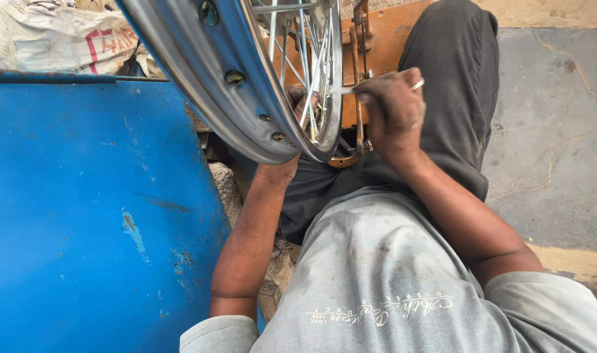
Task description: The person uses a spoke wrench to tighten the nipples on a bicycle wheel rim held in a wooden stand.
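A large blue metal panel (pixel 96 216), scuffed and chipped in places, fills the left side, and a grey concrete floor (pixel 553 131) lies to the right, with a printed white sack (pixel 56 36) at the top left. The person sits between them in a grey shirt and dark trousers, holding a spoked wheel rim (pixel 207 72) upright over the lap, probably so that the spokes face the hands and the rim can be turned. The rim is bright polished metal with a curved, channelled outer face that mirrors the blue panel, and small dark holes run along it at regular spacing; thin silver spokes (pixel 298 46) cross inside it. Behind the wheel stands a rusty orange-brown metal frame (pixel 360 78), which seems to carry or steady it. The left hand (pixel 301 104) reaches up from below, behind the rim's lower edge, its fingers curled in among the spokes, apparently bracing the wheel; the rim hides most of it, so the exact grip cannot be told. The right hand (pixel 393 108) is closed, fingers pressed together around a slim silver tool (pixel 417 84) whose end sticks out past the knuckles, its other end pointing in at the spokes near the rim.
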